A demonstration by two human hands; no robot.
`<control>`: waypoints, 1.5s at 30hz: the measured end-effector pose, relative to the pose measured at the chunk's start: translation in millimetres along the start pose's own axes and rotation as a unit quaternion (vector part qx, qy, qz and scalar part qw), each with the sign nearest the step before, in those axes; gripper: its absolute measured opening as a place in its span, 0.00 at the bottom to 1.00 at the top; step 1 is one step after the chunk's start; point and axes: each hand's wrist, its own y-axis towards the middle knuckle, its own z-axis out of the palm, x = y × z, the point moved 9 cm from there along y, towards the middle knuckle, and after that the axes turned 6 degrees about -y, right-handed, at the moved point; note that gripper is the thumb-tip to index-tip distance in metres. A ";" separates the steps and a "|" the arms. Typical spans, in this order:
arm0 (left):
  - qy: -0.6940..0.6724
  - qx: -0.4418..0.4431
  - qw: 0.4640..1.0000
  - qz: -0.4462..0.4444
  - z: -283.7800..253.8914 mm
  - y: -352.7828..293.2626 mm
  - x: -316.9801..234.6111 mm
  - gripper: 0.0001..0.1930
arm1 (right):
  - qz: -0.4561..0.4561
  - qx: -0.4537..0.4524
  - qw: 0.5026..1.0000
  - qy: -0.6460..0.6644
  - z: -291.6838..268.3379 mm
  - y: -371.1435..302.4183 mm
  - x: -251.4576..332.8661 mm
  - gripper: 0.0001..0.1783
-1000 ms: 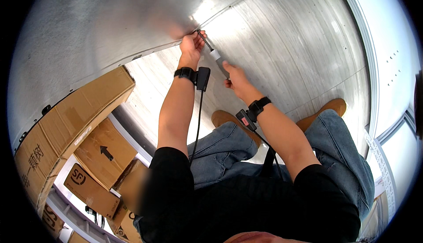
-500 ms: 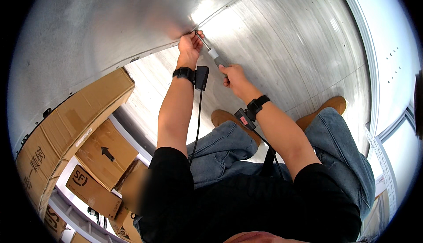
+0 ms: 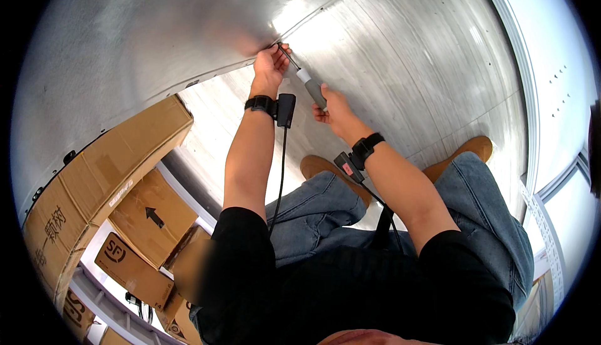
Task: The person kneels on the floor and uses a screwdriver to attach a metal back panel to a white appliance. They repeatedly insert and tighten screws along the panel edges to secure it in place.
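A screwdriver with a grey handle and a thin metal shaft slants up and left to the lower edge of a large grey metal panel. My right hand holds the handle's rear end, the thumb lying along it and the other fingers curled loosely beneath. My left hand is at the panel edge, its fingers closed around the shaft near the tip. Those fingers hide the tip, and whatever it touches is too small to make out. Each wrist wears a black strap with a small cabled box.
Cardboard boxes are stacked at the left, with a long carton beside the panel. Light wood-look floor lies beyond my hands. A white wall or cabinet curves along the right. My feet in brown shoes stand below.
My right hand has shifted its grip on the handle: the thumb is now extended along it and the fingers have loosened. More of the handle shows. My left hand stays in place.
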 end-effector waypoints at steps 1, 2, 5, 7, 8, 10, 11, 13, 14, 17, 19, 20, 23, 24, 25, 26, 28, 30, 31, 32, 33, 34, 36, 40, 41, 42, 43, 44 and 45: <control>0.002 0.010 1.000 -0.008 1.1 -1.1 -0.7 0.11 | 0.009 0.002 1.000 0.001 1.2 -0.9 -0.3 0.21; 0.005 0.020 1.000 -0.016 1.7 -2.3 -2.2 0.11 | 0.019 0.004 1.000 0.002 2.1 -0.8 -1.2 0.20; 0.013 0.061 0.997 -0.044 10.3 -7.2 -3.0 0.11 | -0.091 0.038 0.990 -0.104 -9.0 36.0 -11.3 0.21; 0.005 0.064 0.997 -0.054 13.0 -9.8 2.0 0.12 | -0.032 0.034 0.996 -0.072 -0.4 10.7 1.7 0.21; -0.001 0.055 0.997 -0.053 15.2 -11.7 1.7 0.12 | 0.023 0.023 0.999 -0.029 4.1 -5.1 6.5 0.21; -0.007 0.044 0.998 -0.046 15.0 -9.8 1.6 0.13 | 0.007 0.020 1.000 -0.017 3.0 -4.1 7.9 0.21; -0.008 0.042 0.998 -0.038 13.4 -6.3 -0.1 0.13 | 0.000 0.018 1.000 -0.011 2.1 -3.3 8.5 0.22; -0.009 0.031 0.999 -0.031 11.1 -4.4 -0.6 0.13 | -0.003 0.032 0.999 -0.021 0.6 0.1 8.4 0.21; -0.007 0.025 0.999 -0.032 10.1 -3.7 0.2 0.13 | -0.004 0.039 0.999 -0.025 -0.1 1.2 8.3 0.20; -0.022 0.022 0.999 -0.025 9.1 -1.4 -0.1 0.11 | -0.012 0.057 0.997 -0.045 1.9 -3.6 10.0 0.19; -0.030 0.019 0.999 -0.021 11.4 -4.1 0.9 0.11 | -0.015 0.059 0.997 -0.046 1.9 -7.0 13.5 0.18; -0.030 0.014 0.999 -0.020 11.9 -5.6 1.6 0.12 | -0.017 0.060 0.997 -0.046 1.8 -8.0 14.4 0.18; -0.030 0.013 0.999 -0.018 10.8 -3.9 0.8 0.12 | -0.020 0.065 0.994 -0.085 2.9 -8.7 11.0 0.17; -0.031 0.015 0.999 -0.017 11.9 -4.0 0.8 0.12 | -0.015 0.061 0.994 -0.090 0.1 -9.9 8.1 0.17; -0.031 0.012 0.999 -0.014 11.5 -4.3 0.4 0.12 | -0.011 0.057 0.994 -0.095 -3.3 -12.0 4.4 0.17; -0.030 0.009 0.999 -0.010 10.6 -5.2 0.3 0.13 | -0.006 0.052 0.994 -0.099 -6.8 -13.3 1.5 0.17; -0.029 0.006 1.000 -0.002 12.2 -9.0 1.2 0.13 | -0.009 0.049 0.994 -0.097 -13.6 -13.4 -0.4 0.17; -0.027 0.007 1.000 0.005 13.0 -11.3 1.7 0.13 | -0.007 0.051 0.994 -0.098 -17.6 -13.2 -0.8 0.17; -0.017 0.009 1.000 0.008 12.9 -11.6 1.1 0.13 | -0.003 0.055 0.993 -0.100 -18.2 -12.4 0.4 0.17; -0.006 0.012 1.000 0.011 12.7 -12.2 0.6 0.12 | 0.001 0.059 0.993 -0.102 -18.5 -11.7 0.9 0.18; 0.002 0.015 1.000 0.014 13.0 -11.8 1.5 0.12 | 0.000 0.061 0.992 -0.112 -20.5 -11.9 2.2 0.18; 0.013 0.019 1.000 0.016 12.2 -10.8 4.5 0.12 | -0.002 0.062 0.991 -0.122 -22.1 -12.2 3.2 0.18; 0.034 0.029 0.999 0.018 11.8 -11.4 9.0 0.12 | -0.008 0.057 0.990 -0.127 -25.5 -14.6 7.9 0.19; 0.066 0.031 0.997 0.035 16.6 -18.2 11.8 0.12 | -0.046 0.019 0.981 -0.190 -34.5 -31.8 42.1 0.22; 0.065 0.037 0.997 0.037 19.7 -19.9 11.9 0.12 | -0.059 0.007 0.972 -0.226 -37.0 -37.6 55.1 0.22; 0.065 0.046 0.996 0.038 26.0 -20.9 12.2 0.12 | -0.078 0.006 0.965 -0.251 -41.4 -41.0 67.3 0.22; 0.065 0.055 0.996 0.040 32.8 -23.6 11.1 0.12 | -0.097 0.004 0.956 -0.276 -46.8 -43.2 80.0 0.22; 0.059 0.072 0.995 0.037 40.8 -27.0 11.3 0.12 | -0.116 0.002 0.947 -0.299 -50.9 -46.5 93.7 0.22; 0.067 0.084 0.994 0.037 49.3 -31.5 12.5 0.12 | -0.115 -0.012 0.939 -0.324 -55.8 -52.7 108.6 0.21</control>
